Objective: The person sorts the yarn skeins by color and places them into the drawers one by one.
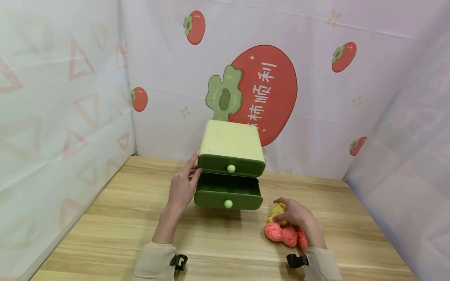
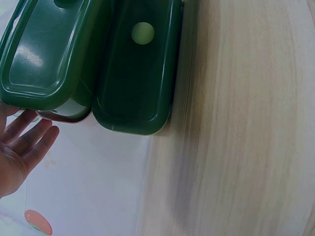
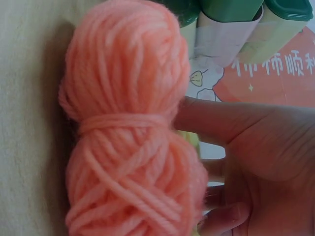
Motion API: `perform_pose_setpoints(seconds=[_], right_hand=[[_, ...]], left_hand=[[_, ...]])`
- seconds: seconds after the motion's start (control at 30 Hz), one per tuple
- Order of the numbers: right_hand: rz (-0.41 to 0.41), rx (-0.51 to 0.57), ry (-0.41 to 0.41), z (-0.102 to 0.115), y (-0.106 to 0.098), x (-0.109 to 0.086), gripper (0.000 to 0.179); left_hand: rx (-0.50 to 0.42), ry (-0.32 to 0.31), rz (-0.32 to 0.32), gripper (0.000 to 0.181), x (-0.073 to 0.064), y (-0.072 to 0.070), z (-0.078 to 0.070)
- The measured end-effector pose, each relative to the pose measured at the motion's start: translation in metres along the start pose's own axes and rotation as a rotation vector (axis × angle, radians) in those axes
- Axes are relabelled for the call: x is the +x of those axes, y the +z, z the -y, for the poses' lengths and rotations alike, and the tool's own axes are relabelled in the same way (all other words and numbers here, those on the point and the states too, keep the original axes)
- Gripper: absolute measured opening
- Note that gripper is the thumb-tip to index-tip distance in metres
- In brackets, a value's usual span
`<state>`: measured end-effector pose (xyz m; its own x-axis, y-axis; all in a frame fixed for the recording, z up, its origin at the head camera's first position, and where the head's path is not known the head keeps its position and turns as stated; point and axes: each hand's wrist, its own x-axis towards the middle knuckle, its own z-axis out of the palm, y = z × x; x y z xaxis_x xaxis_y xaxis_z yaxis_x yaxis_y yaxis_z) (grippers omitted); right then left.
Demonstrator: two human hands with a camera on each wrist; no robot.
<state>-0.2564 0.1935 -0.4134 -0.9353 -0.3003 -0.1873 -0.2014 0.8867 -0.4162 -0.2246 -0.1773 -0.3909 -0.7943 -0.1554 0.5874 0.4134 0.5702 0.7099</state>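
Note:
A small two-tier drawer cabinet (image 1: 232, 140) with a pale yellow-green top stands at the back of the table. Its green upper drawer (image 1: 214, 164) is in, while the lower drawer (image 1: 211, 199) is pulled out and shows a bare interior. My left hand (image 1: 183, 187) touches the cabinet's left side with extended fingers (image 2: 39, 142). To the right, my right hand (image 1: 299, 214) has thumb and fingers curled round a yellow yarn skein (image 1: 277, 210). A coral yarn skein (image 1: 281, 234), tied at its middle, lies just in front; more coral yarn (image 1: 302, 240) shows under the wrist.
The wooden table (image 1: 105, 234) is bounded by a white printed cloth (image 1: 168, 128) behind and cloth walls at both sides. Light round knobs (image 1: 228, 203) stick out from the drawer fronts.

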Motion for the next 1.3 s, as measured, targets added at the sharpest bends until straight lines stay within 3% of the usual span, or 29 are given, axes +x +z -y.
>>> perform_pose_setpoints(seconds=[0.47, 0.7, 0.9, 1.3], right_hand=[[-0.104, 0.069, -0.018, -0.001, -0.002, -0.005, 0.048], [-0.127, 0.223, -0.001, 0.005, -0.007, -0.004, 0.048], [-0.178, 0.274, -0.048, 0.016, -0.017, -0.009, 0.047], [-0.315, 0.250, -0.165, 0.040, -0.034, -0.022, 0.045]], left_hand=[[0.015, 0.016, -0.012, 0.059, 0.000, 0.002, 0.004], [0.024, 0.003, 0.004, 0.058, 0.000, 0.002, 0.004], [0.015, 0.000, 0.000, 0.059, 0.000, 0.000, 0.003], [0.014, 0.017, -0.007, 0.057, 0.000, 0.001, 0.002]])
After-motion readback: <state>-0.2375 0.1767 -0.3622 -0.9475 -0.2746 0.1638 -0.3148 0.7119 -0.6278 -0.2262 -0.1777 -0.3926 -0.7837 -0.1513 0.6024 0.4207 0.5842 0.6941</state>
